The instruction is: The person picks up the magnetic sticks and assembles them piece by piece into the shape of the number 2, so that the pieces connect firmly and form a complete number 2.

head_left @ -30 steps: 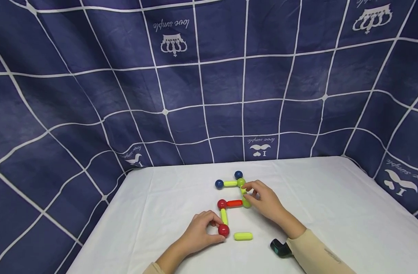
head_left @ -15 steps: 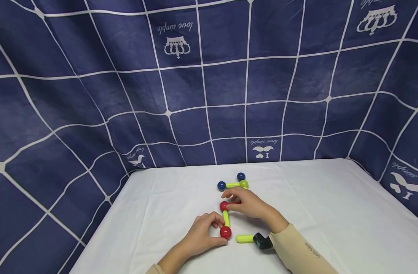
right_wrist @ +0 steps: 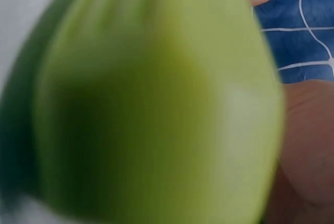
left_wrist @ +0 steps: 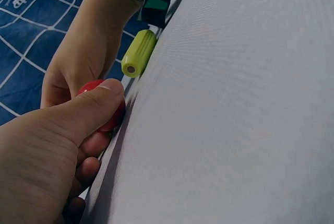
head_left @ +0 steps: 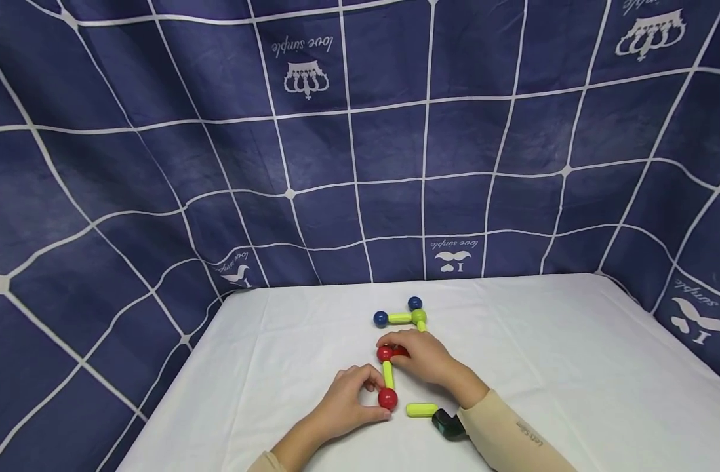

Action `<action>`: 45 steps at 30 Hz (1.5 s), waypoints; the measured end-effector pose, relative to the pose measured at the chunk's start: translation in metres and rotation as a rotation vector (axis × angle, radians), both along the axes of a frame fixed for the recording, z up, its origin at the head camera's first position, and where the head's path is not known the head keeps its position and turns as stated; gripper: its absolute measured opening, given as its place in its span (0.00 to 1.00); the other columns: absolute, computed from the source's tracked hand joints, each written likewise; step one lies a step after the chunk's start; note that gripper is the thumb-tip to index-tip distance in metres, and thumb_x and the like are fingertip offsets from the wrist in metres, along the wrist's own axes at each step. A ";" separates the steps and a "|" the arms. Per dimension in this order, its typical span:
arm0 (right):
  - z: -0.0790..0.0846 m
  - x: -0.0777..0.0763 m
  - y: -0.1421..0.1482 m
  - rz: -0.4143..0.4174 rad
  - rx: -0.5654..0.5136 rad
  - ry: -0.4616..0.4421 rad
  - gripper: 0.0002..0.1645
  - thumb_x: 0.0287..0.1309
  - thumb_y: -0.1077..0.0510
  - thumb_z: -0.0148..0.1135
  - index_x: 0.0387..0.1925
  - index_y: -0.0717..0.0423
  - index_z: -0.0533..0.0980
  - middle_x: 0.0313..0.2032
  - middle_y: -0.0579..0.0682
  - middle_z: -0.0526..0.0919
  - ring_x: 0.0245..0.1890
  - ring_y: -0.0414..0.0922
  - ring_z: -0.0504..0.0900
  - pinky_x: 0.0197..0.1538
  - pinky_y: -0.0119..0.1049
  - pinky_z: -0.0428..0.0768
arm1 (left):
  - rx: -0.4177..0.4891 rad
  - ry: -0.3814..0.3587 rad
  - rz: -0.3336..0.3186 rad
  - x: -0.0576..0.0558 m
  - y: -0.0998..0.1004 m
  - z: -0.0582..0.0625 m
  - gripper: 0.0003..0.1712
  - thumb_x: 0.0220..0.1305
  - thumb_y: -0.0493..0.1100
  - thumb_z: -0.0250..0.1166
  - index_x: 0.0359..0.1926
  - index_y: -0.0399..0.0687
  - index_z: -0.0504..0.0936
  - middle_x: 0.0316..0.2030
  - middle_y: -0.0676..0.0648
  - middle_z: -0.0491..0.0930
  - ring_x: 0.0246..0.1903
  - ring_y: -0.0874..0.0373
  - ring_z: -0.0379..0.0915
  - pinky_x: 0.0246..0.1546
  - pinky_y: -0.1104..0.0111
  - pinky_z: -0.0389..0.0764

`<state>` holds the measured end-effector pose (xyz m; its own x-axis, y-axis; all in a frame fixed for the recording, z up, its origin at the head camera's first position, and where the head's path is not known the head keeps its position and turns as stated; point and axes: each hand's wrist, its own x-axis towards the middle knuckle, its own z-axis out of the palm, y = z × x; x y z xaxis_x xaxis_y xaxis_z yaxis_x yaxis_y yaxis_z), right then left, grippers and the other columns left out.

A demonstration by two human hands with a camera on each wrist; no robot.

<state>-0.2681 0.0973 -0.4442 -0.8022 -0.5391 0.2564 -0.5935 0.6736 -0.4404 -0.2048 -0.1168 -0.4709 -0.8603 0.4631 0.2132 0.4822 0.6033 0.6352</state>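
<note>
My left hand [head_left: 351, 403] pinches the near red ball [head_left: 387, 399] between thumb and fingers; in the left wrist view the thumb lies over the red ball [left_wrist: 116, 113]. From that ball a yellow-green rod [head_left: 388, 375] runs away to a second red ball [head_left: 384, 354]. My right hand [head_left: 425, 357] holds this second ball, thumb on its near side and fingers curled over its far side. A red rod [head_left: 400, 351] beside it is mostly covered by the right hand. A loose yellow-green rod [head_left: 421, 410] lies right of the near ball, and fills the right wrist view as a blurred rod [right_wrist: 156, 104].
Beyond the right hand, a light green ball [head_left: 418, 316] joins a yellow-green rod [head_left: 400, 318] ending in a blue ball [head_left: 380, 319]. Another blue ball [head_left: 415, 303] sits behind it. A dark wrist camera [head_left: 447, 425] hangs beside the loose rod. A blue curtain [head_left: 389, 144] backs the white table [head_left: 543, 360].
My right hand has left the yellow-green rod on the right side of the chain and moved left to the far red ball, closing its fingers there. The left hand keeps its pinch.
</note>
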 end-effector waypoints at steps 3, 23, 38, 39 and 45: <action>-0.001 0.001 0.000 -0.016 0.003 0.001 0.19 0.59 0.57 0.69 0.52 0.38 0.80 0.44 0.39 0.86 0.47 0.40 0.81 0.54 0.46 0.79 | 0.000 0.004 0.001 0.000 0.000 0.000 0.24 0.46 0.57 0.79 0.41 0.65 0.76 0.35 0.62 0.76 0.39 0.69 0.68 0.48 0.68 0.64; 0.002 0.001 -0.003 0.002 0.008 0.058 0.18 0.61 0.56 0.68 0.53 0.39 0.80 0.44 0.39 0.86 0.46 0.40 0.81 0.53 0.45 0.78 | 0.010 0.047 -0.030 -0.002 -0.003 0.000 0.29 0.50 0.56 0.78 0.52 0.70 0.77 0.36 0.67 0.77 0.40 0.71 0.70 0.47 0.68 0.65; 0.010 0.002 0.001 -0.045 -0.114 0.148 0.15 0.58 0.58 0.68 0.47 0.41 0.83 0.48 0.40 0.87 0.52 0.43 0.79 0.58 0.49 0.74 | 0.005 0.062 -0.052 -0.001 -0.002 -0.001 0.24 0.54 0.58 0.75 0.52 0.71 0.80 0.37 0.67 0.79 0.41 0.71 0.70 0.45 0.68 0.65; 0.014 0.002 0.003 -0.052 -0.133 0.135 0.15 0.58 0.58 0.68 0.47 0.41 0.83 0.48 0.40 0.87 0.53 0.44 0.79 0.58 0.49 0.74 | 0.007 0.059 -0.050 -0.001 -0.002 -0.001 0.24 0.54 0.58 0.75 0.52 0.71 0.80 0.37 0.67 0.79 0.41 0.71 0.69 0.45 0.68 0.65; 0.029 0.013 0.014 -0.062 -0.306 -0.063 0.12 0.63 0.59 0.65 0.46 0.42 0.83 0.45 0.38 0.86 0.51 0.44 0.80 0.55 0.49 0.79 | 0.010 0.044 -0.042 0.000 -0.001 -0.001 0.24 0.54 0.56 0.75 0.52 0.71 0.80 0.37 0.67 0.78 0.41 0.70 0.70 0.46 0.67 0.65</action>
